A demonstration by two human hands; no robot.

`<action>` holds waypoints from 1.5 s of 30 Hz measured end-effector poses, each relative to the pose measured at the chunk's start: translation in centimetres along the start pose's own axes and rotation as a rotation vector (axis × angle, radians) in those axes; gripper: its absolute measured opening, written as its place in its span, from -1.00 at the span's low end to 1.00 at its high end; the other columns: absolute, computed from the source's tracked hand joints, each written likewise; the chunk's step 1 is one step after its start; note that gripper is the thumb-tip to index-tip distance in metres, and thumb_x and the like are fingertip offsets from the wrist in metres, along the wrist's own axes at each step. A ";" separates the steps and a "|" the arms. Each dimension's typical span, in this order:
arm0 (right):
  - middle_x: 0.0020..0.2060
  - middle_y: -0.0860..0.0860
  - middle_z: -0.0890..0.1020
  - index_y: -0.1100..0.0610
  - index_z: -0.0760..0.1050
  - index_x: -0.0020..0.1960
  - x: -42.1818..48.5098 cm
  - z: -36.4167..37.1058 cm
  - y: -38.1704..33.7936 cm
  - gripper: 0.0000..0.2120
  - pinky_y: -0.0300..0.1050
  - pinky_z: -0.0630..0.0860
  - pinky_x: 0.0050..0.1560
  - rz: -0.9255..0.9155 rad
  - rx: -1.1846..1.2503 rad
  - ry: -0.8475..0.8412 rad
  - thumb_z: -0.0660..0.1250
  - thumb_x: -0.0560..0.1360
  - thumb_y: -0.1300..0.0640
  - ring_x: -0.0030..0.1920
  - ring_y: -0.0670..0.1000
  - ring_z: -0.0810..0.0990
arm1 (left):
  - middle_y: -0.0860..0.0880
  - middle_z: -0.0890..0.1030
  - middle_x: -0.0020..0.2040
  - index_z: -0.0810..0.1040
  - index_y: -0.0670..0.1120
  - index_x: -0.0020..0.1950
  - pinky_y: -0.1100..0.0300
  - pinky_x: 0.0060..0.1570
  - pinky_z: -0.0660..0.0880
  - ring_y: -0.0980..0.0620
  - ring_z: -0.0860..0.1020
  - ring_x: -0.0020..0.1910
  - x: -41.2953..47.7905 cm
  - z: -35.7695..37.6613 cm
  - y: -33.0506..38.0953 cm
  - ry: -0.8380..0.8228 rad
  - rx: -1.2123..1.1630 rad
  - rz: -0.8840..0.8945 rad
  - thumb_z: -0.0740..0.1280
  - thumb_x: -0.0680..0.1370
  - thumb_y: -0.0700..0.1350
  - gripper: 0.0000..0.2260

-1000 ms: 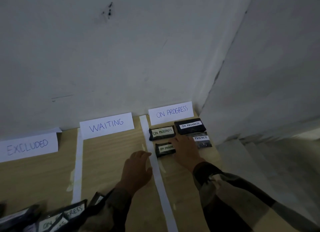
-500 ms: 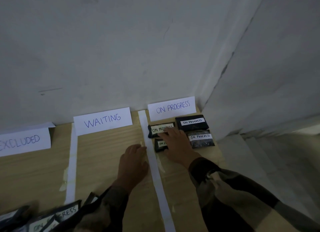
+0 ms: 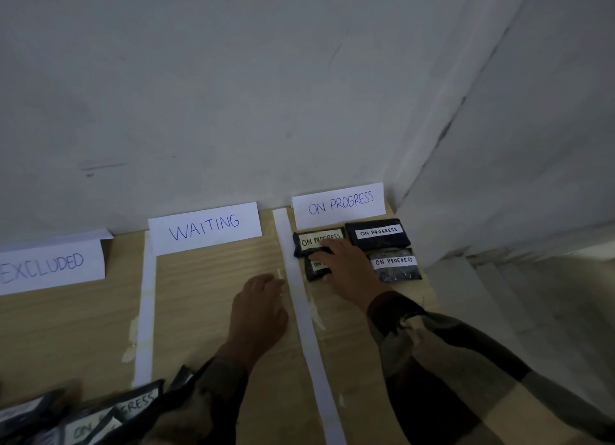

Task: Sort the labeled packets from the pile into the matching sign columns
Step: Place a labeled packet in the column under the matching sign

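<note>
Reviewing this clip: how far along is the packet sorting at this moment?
Done: four dark labelled packets lie below the white ON PROGRESS paper sign. In hand: the right hand rests flat on the two left ones; the left hand rests on the wooden tabletop. Left: a pile of dark packets at the near-left edge; none show below the WAITING sign or the EXCLUDED sign.

WAITING column (image 3: 206,295) open left of left hand (image 3: 259,311); packets (image 3: 377,236) fill far end of ON PROGRESS column (image 3: 336,345); wall (image 3: 233,112) behind; pile (image 3: 100,421) near-left
</note>
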State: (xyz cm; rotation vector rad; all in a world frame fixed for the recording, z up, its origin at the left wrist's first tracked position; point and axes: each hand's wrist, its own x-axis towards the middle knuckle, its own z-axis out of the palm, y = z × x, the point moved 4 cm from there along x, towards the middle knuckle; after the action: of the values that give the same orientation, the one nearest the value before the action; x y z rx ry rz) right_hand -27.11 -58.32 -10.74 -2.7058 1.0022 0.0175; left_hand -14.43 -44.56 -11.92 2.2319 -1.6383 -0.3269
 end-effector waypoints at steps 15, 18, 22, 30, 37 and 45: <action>0.28 0.16 0.47 0.12 0.53 0.23 -1.6 -0.4 -0.7 -0.57 0.18 0.37 0.29 0.013 0.088 0.093 0.38 0.37 0.29 0.33 0.20 0.38 | -0.14 0.54 0.20 0.53 -0.12 0.21 -0.02 0.07 0.47 -0.15 0.48 0.21 -0.2 -0.2 -0.1 -0.004 -0.026 -0.011 0.42 0.35 -0.19 -0.58; 0.22 0.16 0.50 0.14 0.53 0.20 -3.1 -0.2 -1.0 -0.60 0.17 0.39 0.25 0.019 0.071 0.098 0.36 0.36 0.20 0.27 0.21 0.42 | -0.13 0.50 0.26 0.49 -0.11 0.27 0.00 0.13 0.42 -0.14 0.43 0.26 -0.8 -0.6 0.1 -0.022 -0.039 -0.014 0.39 0.39 -0.16 -0.57; 0.00 0.17 0.59 0.20 0.57 0.04 -5.1 0.1 -2.8 -0.63 0.11 0.53 0.08 -0.012 0.083 0.110 0.20 0.29 0.16 0.05 0.20 0.56 | -0.09 0.42 0.33 0.42 -0.07 0.34 0.01 0.21 0.35 -0.09 0.35 0.33 -2.4 -1.5 0.0 -0.062 -0.029 0.001 0.35 0.43 -0.11 -0.54; 0.31 0.11 0.42 0.11 0.47 0.28 -9.4 0.7 -9.3 -0.61 -0.01 0.27 0.36 0.050 0.236 0.038 0.31 0.45 0.15 0.37 0.12 0.31 | -0.07 0.42 0.33 0.39 -0.04 0.37 0.00 0.23 0.34 -0.09 0.34 0.34 -7.6 -5.3 -2.7 -0.072 0.021 0.006 0.30 0.45 -0.03 -0.52; 0.28 0.08 0.43 0.09 0.48 0.26 -13.1 2.1 -17.2 -0.65 -0.14 0.27 0.27 -0.014 0.272 -0.039 0.31 0.47 0.16 0.32 0.07 0.35 | -0.12 0.55 0.18 0.53 -0.09 0.24 -0.07 0.03 0.51 -0.17 0.50 0.18 -14.0 -9.3 -6.5 -0.052 -0.047 -0.012 0.14 0.38 0.06 -0.51; 0.23 0.09 0.42 0.11 0.44 0.27 -15.4 4.6 -24.5 -0.67 -0.09 0.33 0.10 -0.012 0.309 -0.142 0.27 0.52 0.11 0.23 0.11 0.37 | -0.09 0.54 0.18 0.51 -0.08 0.25 0.04 0.08 0.43 -0.14 0.47 0.16 -20.0 -12.4 -10.5 -0.133 -0.084 -0.054 0.18 0.44 -0.02 -0.59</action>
State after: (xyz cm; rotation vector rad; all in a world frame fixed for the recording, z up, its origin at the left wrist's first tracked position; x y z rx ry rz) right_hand -22.76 -29.43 -7.90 -2.3935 0.8675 0.0474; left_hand -6.58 -20.85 -5.43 2.2367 -1.6005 -0.5588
